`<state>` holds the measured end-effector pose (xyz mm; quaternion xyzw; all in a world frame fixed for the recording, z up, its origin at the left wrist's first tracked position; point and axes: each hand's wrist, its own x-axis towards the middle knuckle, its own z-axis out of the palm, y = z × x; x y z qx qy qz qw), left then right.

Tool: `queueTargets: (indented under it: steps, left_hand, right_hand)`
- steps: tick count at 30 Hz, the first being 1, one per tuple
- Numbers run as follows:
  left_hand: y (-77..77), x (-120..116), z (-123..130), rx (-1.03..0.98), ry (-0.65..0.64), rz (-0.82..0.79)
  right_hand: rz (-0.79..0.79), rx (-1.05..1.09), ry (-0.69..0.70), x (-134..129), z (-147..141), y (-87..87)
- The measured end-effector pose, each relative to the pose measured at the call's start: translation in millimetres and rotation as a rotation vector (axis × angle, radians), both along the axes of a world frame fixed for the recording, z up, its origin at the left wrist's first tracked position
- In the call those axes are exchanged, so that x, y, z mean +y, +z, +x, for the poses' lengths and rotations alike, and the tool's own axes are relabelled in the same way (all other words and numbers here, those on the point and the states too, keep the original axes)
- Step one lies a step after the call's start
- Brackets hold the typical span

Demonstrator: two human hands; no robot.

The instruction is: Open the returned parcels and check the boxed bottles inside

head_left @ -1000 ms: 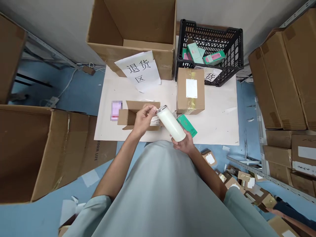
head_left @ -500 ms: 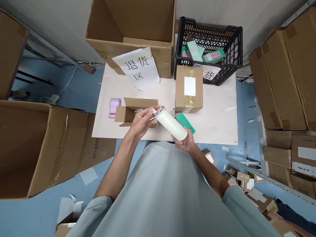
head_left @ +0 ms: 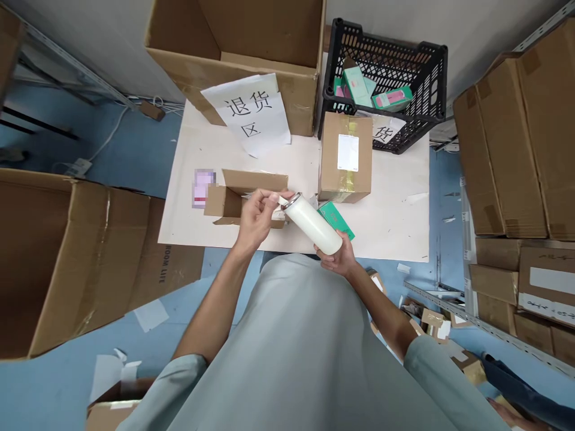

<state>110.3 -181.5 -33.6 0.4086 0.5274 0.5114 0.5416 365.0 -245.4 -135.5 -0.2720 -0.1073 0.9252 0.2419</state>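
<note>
A white tumbler [head_left: 313, 225] with a metal rim lies tilted across the space in front of my body, its rim end up and to the left. My right hand [head_left: 338, 256] wraps round its lower end. At the rim, my left hand [head_left: 259, 216] pinches a small white piece [head_left: 283, 200] that sticks out from the top; its exact kind is unclear. Behind my left hand stands an open small cardboard box [head_left: 232, 203], partly hidden by the fingers. A green box [head_left: 336, 219] lies on the table, half covered by the tumbler.
On the white table [head_left: 395, 221] stand a taped carton [head_left: 345, 157], a black crate [head_left: 386, 72] holding several green boxes, and a large open carton [head_left: 251, 78] with a paper sign [head_left: 251, 114]. Big cartons flank both sides. Another person's hand [head_left: 510, 413] shows at bottom right.
The view has shifted slightly. My left fingers have drawn a little closer together at the tumbler's rim; my right hand keeps its grip on the lower end.
</note>
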Motion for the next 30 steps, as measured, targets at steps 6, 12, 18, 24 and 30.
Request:
queueTargets:
  steps: [6,12,18,24,30]
  left_hand:
    - [12.9,5.1,0.8,0.073,-0.040,0.088]
    - [20.4,7.2,-6.7,0.063,-0.056,0.090]
    - [25.1,0.3,-5.4,0.142,-0.156,0.232]
    - [6.3,5.0,-5.3,0.101,-0.198,0.254]
    - [-24.5,12.3,11.6,0.053,-0.224,0.240]
  right_hand:
    - [0.025,0.008,0.008,-0.9,-0.7,-2.2]
    - [0.062,-0.004,0.015,2.2,0.5,2.1]
    - [0.045,0.033,-0.044,12.6,-0.9,4.7]
    - [0.032,0.069,-0.033,15.0,1.1,0.0]
    - [-0.019,0.084,-0.006,13.8,2.0,0.1]
